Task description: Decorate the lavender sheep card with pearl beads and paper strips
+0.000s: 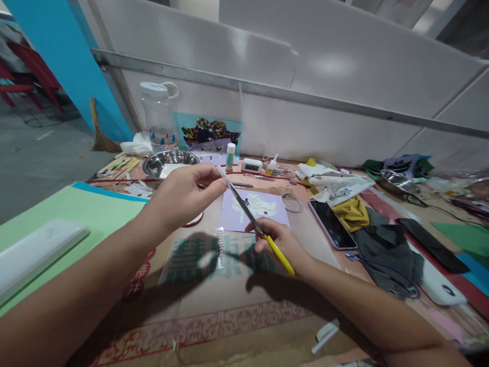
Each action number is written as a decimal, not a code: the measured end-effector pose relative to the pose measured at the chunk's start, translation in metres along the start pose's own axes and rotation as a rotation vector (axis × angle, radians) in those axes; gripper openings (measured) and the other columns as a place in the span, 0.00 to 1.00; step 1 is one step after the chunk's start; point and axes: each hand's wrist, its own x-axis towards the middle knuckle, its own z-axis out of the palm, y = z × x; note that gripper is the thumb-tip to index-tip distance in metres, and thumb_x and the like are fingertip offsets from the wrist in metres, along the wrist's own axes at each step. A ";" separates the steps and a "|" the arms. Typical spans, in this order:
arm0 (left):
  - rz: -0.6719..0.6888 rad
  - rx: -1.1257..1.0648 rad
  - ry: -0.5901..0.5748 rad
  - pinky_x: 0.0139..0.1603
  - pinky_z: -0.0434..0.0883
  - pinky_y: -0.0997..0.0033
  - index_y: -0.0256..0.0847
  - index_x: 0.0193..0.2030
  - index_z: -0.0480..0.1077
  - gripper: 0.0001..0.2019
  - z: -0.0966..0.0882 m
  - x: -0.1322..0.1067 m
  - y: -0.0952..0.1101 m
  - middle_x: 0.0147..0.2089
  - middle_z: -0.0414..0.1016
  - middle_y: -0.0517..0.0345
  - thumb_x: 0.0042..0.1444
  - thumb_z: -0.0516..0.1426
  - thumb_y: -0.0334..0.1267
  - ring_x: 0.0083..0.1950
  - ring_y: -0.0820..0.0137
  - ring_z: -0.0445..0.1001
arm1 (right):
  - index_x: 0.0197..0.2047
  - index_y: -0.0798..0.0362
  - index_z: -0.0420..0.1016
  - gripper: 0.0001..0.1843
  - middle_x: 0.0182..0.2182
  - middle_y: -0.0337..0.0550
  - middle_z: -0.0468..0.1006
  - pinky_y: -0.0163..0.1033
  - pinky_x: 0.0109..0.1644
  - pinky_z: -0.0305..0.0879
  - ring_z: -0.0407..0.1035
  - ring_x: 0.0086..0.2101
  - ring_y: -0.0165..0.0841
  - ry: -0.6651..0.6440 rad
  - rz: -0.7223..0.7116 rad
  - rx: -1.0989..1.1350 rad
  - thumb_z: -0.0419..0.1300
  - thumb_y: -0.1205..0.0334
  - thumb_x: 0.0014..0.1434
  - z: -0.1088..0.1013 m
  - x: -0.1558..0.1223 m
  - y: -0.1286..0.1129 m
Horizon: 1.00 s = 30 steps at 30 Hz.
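Observation:
My left hand (185,196) is raised over the table with thumb and fingers pinched on a thin whitish strip (222,173). My right hand (284,242) is closed round a pair of scissors with yellow handles (280,257). The metal blades point up and left, their tips beside the strip at my left fingertips. Whether the blades touch the strip I cannot tell. Beneath them lies a lilac card (229,219) bearing a white raised design with small dark pieces. A clear strip with white beads or dots (220,247) rests below the card.
A steel bowl (171,159), clear bottle (158,117), glue stick (230,156) and small white timer-like device (251,165) stand near the wall. Right are a phone (332,224), yellow cloth (350,214) and dark cloth (389,252). A white box (42,255) lies on green sheets (110,211) at left.

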 end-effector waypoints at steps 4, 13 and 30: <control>0.037 0.033 0.022 0.40 0.66 0.70 0.43 0.32 0.73 0.13 0.000 -0.002 0.005 0.33 0.79 0.60 0.62 0.53 0.46 0.37 0.67 0.74 | 0.43 0.54 0.74 0.36 0.25 0.35 0.67 0.35 0.29 0.53 0.57 0.26 0.28 -0.008 -0.025 0.011 0.65 0.29 0.48 0.001 -0.003 0.002; 0.017 -0.093 -0.044 0.39 0.67 0.69 0.42 0.35 0.72 0.15 0.000 -0.001 -0.003 0.33 0.78 0.58 0.64 0.54 0.50 0.37 0.66 0.75 | 0.47 0.54 0.72 0.38 0.27 0.35 0.65 0.34 0.29 0.53 0.57 0.26 0.27 -0.046 -0.065 0.058 0.63 0.27 0.49 0.002 -0.006 -0.002; 0.084 -0.128 0.008 0.35 0.67 0.70 0.41 0.37 0.72 0.12 -0.002 -0.005 0.000 0.33 0.75 0.59 0.64 0.54 0.46 0.35 0.68 0.73 | 0.51 0.49 0.68 0.25 0.31 0.36 0.64 0.36 0.30 0.56 0.57 0.28 0.27 0.051 -0.135 0.147 0.61 0.39 0.61 0.003 -0.004 0.001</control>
